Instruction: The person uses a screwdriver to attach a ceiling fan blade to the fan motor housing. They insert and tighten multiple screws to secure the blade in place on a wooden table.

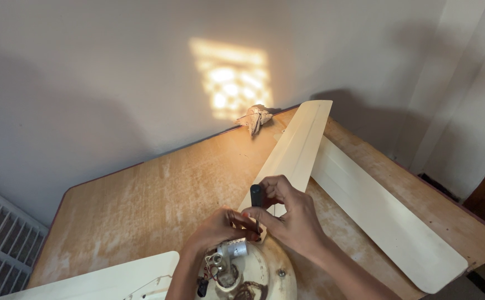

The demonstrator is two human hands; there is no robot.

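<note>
Both hands meet at lower centre: the right hand [292,214] grips a screwdriver [257,195] by its black handle, the left hand [217,228] pinches beside it over the fan motor [253,269], likely heavy and rigid, best held by its housing.

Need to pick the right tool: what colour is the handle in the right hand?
Black handle, gripped by the right hand; seen in the head view.
</note>
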